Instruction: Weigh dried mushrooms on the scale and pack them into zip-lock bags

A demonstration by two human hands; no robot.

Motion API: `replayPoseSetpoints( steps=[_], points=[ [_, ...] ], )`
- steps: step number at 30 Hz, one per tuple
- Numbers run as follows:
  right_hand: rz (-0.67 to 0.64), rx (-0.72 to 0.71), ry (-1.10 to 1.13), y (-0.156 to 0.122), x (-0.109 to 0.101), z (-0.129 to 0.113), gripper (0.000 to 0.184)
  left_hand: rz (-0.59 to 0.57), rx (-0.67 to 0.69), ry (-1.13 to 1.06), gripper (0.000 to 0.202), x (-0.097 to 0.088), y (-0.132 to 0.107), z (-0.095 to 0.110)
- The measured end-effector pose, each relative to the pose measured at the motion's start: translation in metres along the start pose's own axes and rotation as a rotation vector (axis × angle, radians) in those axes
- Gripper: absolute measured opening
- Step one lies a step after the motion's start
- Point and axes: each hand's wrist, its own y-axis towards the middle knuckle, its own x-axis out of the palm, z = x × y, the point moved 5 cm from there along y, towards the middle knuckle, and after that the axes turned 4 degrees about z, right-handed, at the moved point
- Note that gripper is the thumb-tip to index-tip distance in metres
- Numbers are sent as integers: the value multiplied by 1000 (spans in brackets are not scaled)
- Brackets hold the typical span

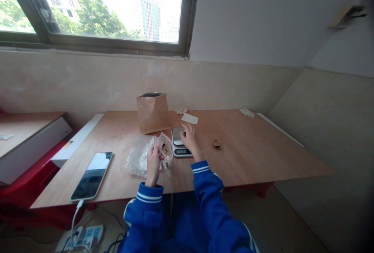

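Left hand (153, 165) is curled closed on a small clear plastic pack (165, 150), pinching it upright at its near side, just above the plywood worktop (248, 155); brown pieces sit inside the pack, probably food but too small to tell from this view; right hand (189, 142) is open and empty, fingers spread, right over a digital kitchen scale (181, 151); can't tell if the fingertips touch its steel platform; the scale sits on the worktop just beside the pack; a loose clear plastic bag (138, 157) lies directly left of the pack, touching the left hand's side of it; an upright kraft paper pouch (153, 113) with a dark foil lining stands beyond them, near the wall; a white paper slip (189, 118) and a crumpled tissue (181, 111) lie just right of the pouch; a small brown piece (216, 143) lies right of the scale, well clear of the right hand; a smartphone (92, 176) lies face up at the left, with a white charging cable (76, 216) running off the worktop's near edge; both forearms are in blue sleeves (207, 190) with white stripes.
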Motion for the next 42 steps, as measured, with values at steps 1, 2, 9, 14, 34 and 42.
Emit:
replayPoseSetpoints(
  steps=[1,2,9,14,34,42],
  points=[
    [-58,5,-62,-1,8,9,37,-1,-3,-2,38,0,0,0],
    [-109,11,-110,-2,14,16,36,-2,-6,-3,38,1,0,0],
    [-107,124,-54,-2,0,24,42,-3,-6,11,42,2,-1,2],
    [-89,165,496,-6,-23,-25,52,-8,-15,39,43,5,-4,-1],
    [-460,265,812,-90,-42,-76,81,-63,-33,-325,42,18,-12,7],
    [-240,119,713,-75,-53,-85,38,-219,100,-204,29,28,-20,16]
  ],
)
